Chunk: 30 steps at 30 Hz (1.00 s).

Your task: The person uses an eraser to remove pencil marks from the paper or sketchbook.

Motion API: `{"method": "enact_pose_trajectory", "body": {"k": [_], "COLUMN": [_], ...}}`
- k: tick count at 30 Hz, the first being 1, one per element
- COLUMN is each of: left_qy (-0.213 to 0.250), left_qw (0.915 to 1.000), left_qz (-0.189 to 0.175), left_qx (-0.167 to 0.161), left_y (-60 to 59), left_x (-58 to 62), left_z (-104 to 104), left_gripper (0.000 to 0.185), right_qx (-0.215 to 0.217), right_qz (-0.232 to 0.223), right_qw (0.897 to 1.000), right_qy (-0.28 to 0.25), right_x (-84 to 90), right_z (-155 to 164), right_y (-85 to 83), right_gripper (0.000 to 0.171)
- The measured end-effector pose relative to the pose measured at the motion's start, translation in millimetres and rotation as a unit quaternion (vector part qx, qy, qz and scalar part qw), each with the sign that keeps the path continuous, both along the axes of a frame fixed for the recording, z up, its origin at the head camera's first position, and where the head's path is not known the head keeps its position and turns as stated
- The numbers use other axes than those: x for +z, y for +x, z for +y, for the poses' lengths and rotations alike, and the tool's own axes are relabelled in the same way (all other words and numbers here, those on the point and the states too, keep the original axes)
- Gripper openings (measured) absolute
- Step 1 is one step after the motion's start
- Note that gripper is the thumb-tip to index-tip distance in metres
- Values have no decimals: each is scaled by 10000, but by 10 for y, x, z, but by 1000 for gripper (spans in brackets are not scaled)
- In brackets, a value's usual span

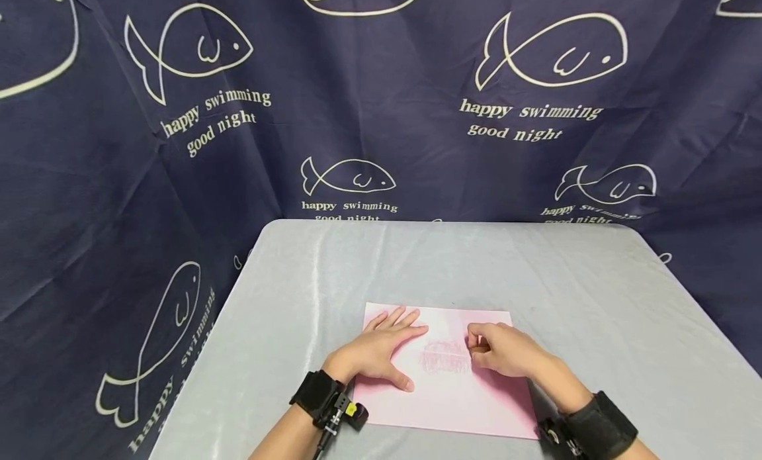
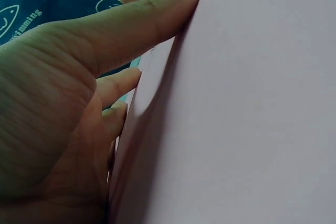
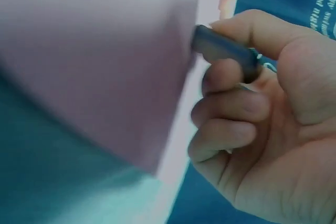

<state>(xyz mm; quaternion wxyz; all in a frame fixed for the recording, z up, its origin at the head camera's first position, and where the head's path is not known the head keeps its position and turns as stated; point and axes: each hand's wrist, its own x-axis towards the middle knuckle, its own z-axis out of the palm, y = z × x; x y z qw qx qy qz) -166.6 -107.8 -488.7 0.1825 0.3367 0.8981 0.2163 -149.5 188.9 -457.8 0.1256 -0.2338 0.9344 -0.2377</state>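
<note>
A sheet of pink paper [image 1: 446, 404] lies on the table, with a patch of reddish scribbled shading [image 1: 443, 359] near its middle. My left hand [image 1: 376, 351] rests on the left part of the sheet, fingers and thumb spread. In the left wrist view its thumb [image 2: 131, 30] touches the paper surface. At the right side of the shading, my right hand [image 1: 507, 349] pinches a short, dark, stubby stick [image 3: 226, 48] between thumb and forefinger, the other fingers curled in. One end of the stick is at the paper; its exact kind cannot be told.
A pale grey cloth covers the table [image 1: 286, 301], which extends beyond the sheet on all sides. Behind and to the left hangs a dark blue curtain [image 1: 417, 63] with white fish drawings and lettering. Each wrist wears a black strap [image 1: 601, 425] with a small camera.
</note>
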Motion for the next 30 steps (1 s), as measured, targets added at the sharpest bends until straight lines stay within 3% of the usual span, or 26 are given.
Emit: {"method": "enact_pose_trajectory", "body": {"k": [5, 9, 17, 26, 30], "left_qy": [16, -18, -123, -115, -120], "left_qw": [10000, 10000, 9999, 9999, 9998], "left_qz": [-49, -64, 113, 106, 128], "left_qx": [-21, -15, 8, -25, -9], "left_y": [-1, 0, -6, 6, 8], "left_x": [20, 25, -4, 19, 11], "left_z": [5, -3, -17, 18, -12], "left_gripper": [106, 106, 114, 114, 114], "right_qx": [272, 640, 1150, 906, 801], "right_qz": [238, 356, 651, 904, 761], "right_qw": [9968, 9967, 9912, 9918, 9937], "right_qy": [713, 341, -29, -59, -166], "right_x": [173, 214, 69, -92, -102], "right_z": [-154, -384, -738, -751, -796], "right_y": [2, -60, -212, -206, -209], "right_gripper": [21, 14, 14, 20, 21]}}
